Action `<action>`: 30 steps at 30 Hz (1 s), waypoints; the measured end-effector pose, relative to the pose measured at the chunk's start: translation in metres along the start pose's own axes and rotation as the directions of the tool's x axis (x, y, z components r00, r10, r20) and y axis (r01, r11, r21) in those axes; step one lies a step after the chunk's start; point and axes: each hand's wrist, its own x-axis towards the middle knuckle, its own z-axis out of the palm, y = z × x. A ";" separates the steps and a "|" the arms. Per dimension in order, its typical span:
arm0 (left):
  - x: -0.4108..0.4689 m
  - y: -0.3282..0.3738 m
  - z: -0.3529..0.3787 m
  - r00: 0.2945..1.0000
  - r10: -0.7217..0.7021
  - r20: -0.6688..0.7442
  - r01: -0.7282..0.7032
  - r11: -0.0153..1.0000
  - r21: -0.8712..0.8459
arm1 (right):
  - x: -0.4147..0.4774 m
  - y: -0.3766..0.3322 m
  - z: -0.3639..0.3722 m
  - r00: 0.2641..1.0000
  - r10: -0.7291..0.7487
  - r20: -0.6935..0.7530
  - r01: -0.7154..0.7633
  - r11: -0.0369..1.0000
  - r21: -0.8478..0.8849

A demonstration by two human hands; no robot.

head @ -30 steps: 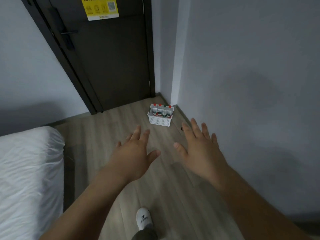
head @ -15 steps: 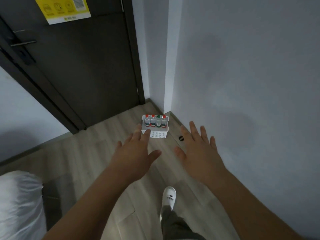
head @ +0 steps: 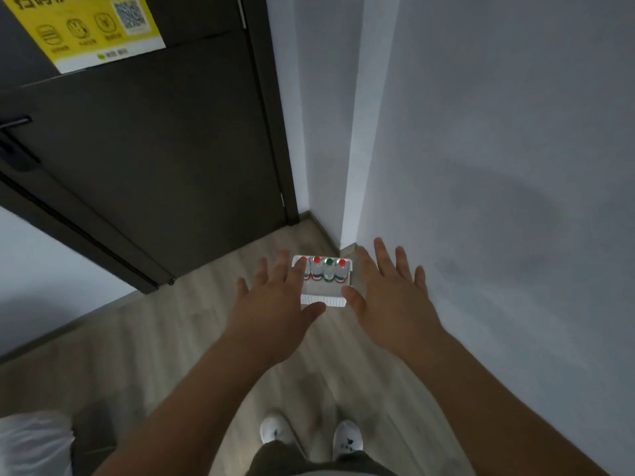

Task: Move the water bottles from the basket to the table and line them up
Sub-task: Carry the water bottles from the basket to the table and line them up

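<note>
**Reaching toward the bottle basket**

Extending left hand [head: 275, 304] and right hand [head: 388, 297] palm-down, fingers spread straight, gripping nothing, flanking small white slotted plastic basket [head: 323, 299]. Sitting on pale wood-plank floor [head: 171, 338] near dark flat-panel door [head: 154, 149], holding four small clear plastic water bottles [head: 329, 269] upright. Probably handling light, rigid, slick; best gripping around labelled mid-body.

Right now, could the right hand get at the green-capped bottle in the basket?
Probably yes: the right hand hovers open by the basket, the green-capped bottle stands uncovered, and nothing lies between them.
</note>
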 end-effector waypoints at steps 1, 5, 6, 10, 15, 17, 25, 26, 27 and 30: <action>0.014 -0.005 -0.002 1.000 0.010 0.005 -0.010 1.000 0.009 | 0.014 -0.002 -0.003 1.000 0.008 0.000 -0.008 1.000 -0.006; 0.077 -0.031 -0.007 0.998 0.057 0.001 -0.057 0.998 0.024 | 0.067 -0.013 -0.003 0.999 0.051 -0.008 -0.052 0.997 -0.057; 0.094 -0.039 -0.007 0.997 0.073 0.003 -0.073 0.997 0.024 | 0.082 -0.016 0.000 0.997 0.070 -0.013 -0.071 0.995 -0.070; 0.162 -0.072 -0.002 0.989 0.139 0.056 -0.140 0.990 0.014 | 0.138 -0.030 0.010 0.988 0.153 -0.007 -0.153 0.985 -0.086; 0.233 -0.102 0.006 0.972 0.200 0.126 -0.202 0.979 0.006 | 0.196 -0.041 0.028 0.980 0.197 0.024 -0.196 0.980 -0.043; 0.258 -0.108 0.012 0.966 0.215 0.145 -0.221 0.975 0.030 | 0.216 -0.038 0.040 0.977 0.209 0.035 -0.208 0.978 -0.020; 0.346 -0.118 0.105 0.951 0.179 0.251 -0.192 0.981 0.028 | 0.302 -0.011 0.143 0.960 0.201 0.195 -0.202 0.979 -0.017; 0.357 -0.118 0.124 0.948 0.165 0.273 -0.174 0.985 0.008 | 0.311 -0.005 0.160 0.955 0.198 0.219 -0.198 0.980 -0.023; 0.368 -0.119 0.144 0.945 0.149 0.291 -0.155 0.988 -0.002 | 0.321 0.001 0.178 0.951 0.196 0.239 -0.196 0.980 -0.027; 0.400 -0.121 0.211 0.926 0.123 0.357 -0.124 0.992 -0.020 | 0.350 0.024 0.236 0.923 0.204 0.326 -0.210 0.978 -0.019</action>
